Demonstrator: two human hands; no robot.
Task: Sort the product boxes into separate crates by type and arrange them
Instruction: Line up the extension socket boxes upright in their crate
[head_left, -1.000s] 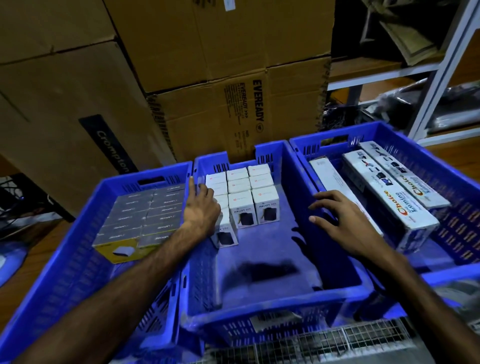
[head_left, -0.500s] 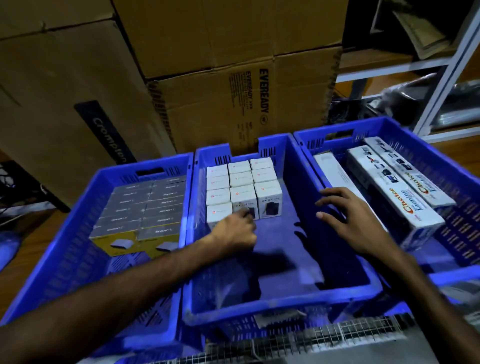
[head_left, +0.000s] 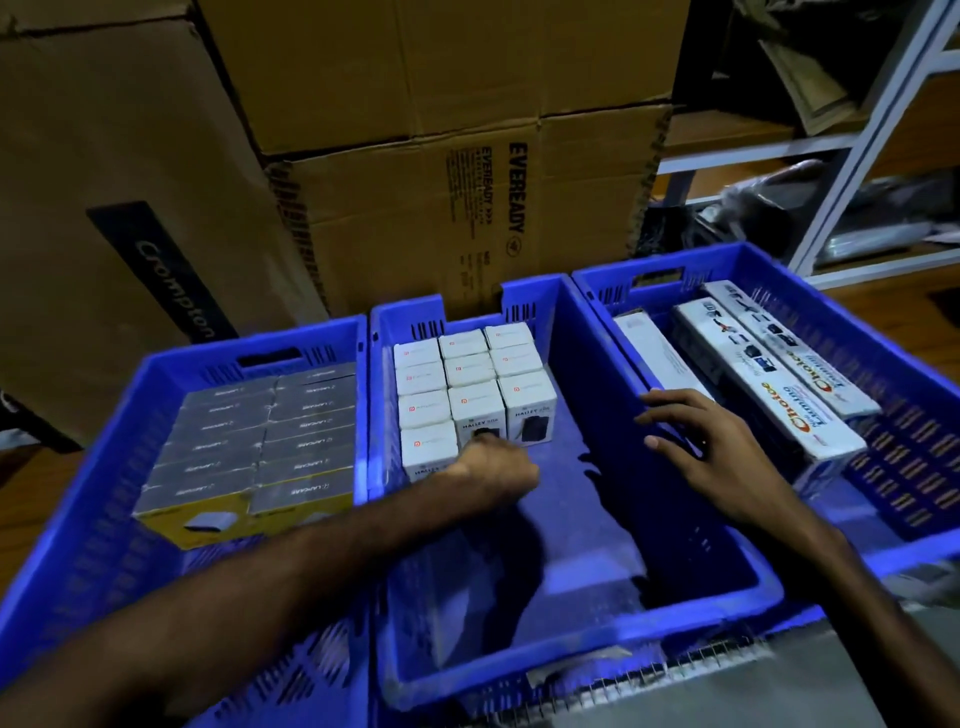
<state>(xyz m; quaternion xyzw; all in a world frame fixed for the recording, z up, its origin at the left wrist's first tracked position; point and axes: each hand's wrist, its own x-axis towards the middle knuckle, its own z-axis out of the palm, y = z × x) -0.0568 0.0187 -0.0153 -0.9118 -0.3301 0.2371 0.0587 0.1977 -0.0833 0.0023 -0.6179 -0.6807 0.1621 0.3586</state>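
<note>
Stacked brown cartons — a large Crompton carton (head_left: 119, 218) beside an Eveready carton (head_left: 467, 223) — stand behind, with white metal shelving (head_left: 857, 140) at right.

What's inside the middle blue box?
The middle blue crate holds small white boxes packed in rows at its far left. The left hand covers part of the front ones; whether more lie underneath is hidden.

Just one head-worn cam here, looking forward and down, close over three blue crates (head_left: 587, 670), cardboard cartons (head_left: 415, 130) behind them.
</note>
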